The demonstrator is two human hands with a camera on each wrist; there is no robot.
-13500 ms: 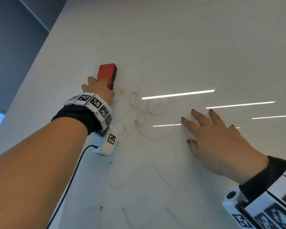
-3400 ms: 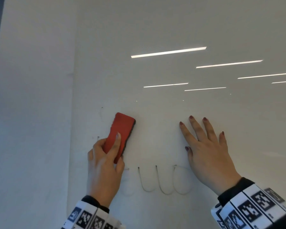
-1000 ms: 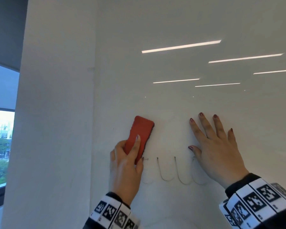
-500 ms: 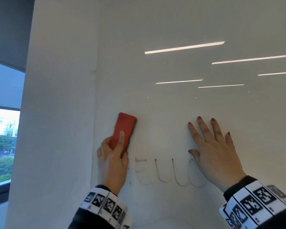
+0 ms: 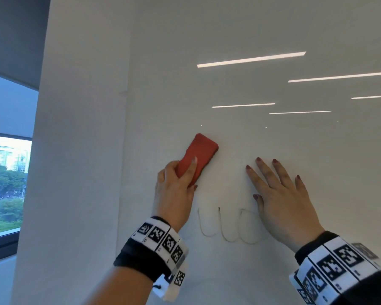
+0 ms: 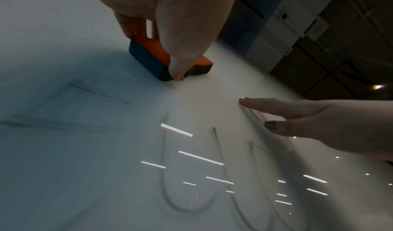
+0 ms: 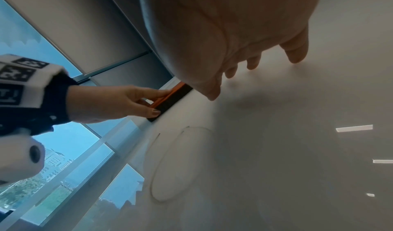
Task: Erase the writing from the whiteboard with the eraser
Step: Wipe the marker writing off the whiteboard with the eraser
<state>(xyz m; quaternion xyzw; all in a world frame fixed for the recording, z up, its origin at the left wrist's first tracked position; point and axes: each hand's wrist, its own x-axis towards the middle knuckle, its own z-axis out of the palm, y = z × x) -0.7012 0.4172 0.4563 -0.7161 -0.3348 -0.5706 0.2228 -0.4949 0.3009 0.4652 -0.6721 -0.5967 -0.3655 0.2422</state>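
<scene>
My left hand (image 5: 174, 194) has its grip closed around the lower end of the red rectangular eraser with the dark felt pad (image 5: 196, 157), forefinger laid along its back and thumb on its side. The felt face lies flat against the glossy white whiteboard (image 5: 273, 29), close to the board's left edge, and the eraser tilts with its upper end leaning right. My right hand (image 5: 282, 203) holds nothing; it rests palm-down on the board with fingers straight and spread, to the right of the eraser and apart from it. Below the two hands and between them runs the thin dark looping writing (image 5: 227, 227), a row of U-shaped strokes; the rightmost loop passes under the heel of my right hand. The eraser sits above and to the left of these strokes, not touching them. Both wrists wear white bands printed with black square markers (image 5: 161, 238). Left of the board's edge stands a white wall column (image 5: 75, 150), with a window (image 5: 7, 183) beyond it.
</scene>
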